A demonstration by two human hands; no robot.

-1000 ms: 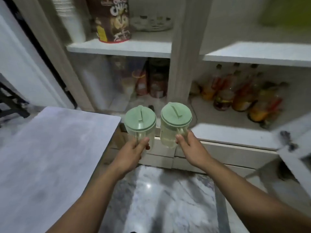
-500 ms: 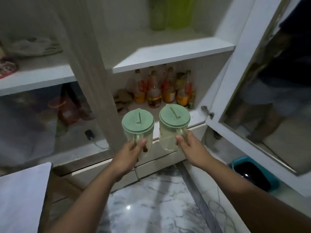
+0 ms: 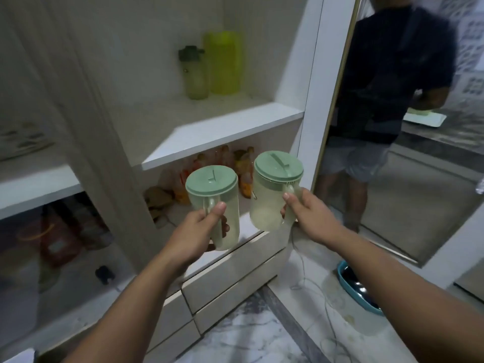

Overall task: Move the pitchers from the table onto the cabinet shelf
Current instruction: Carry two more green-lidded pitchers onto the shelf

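Observation:
I carry two pale translucent pitchers with green lids in front of the open cabinet. My left hand [image 3: 195,230] grips the handle of the left pitcher [image 3: 217,195], which stays upright. My right hand [image 3: 305,214] grips the handle of the right pitcher [image 3: 272,195], held a little higher and tilted slightly. Both hang in the air before the lower compartment, below the white cabinet shelf [image 3: 222,132], whose front part is bare.
A yellow-green container [image 3: 222,62] and a green bottle [image 3: 195,72] stand at the shelf's back. Several sauce bottles [image 3: 235,163] fill the compartment below. The open mirrored door [image 3: 392,153] stands at right, reflecting a person. A blue basin [image 3: 353,286] sits on the floor.
The view has swung right and up, and the table has left the frame. Both pitchers have risen toward the shelf, the right one now higher and slightly tilted.

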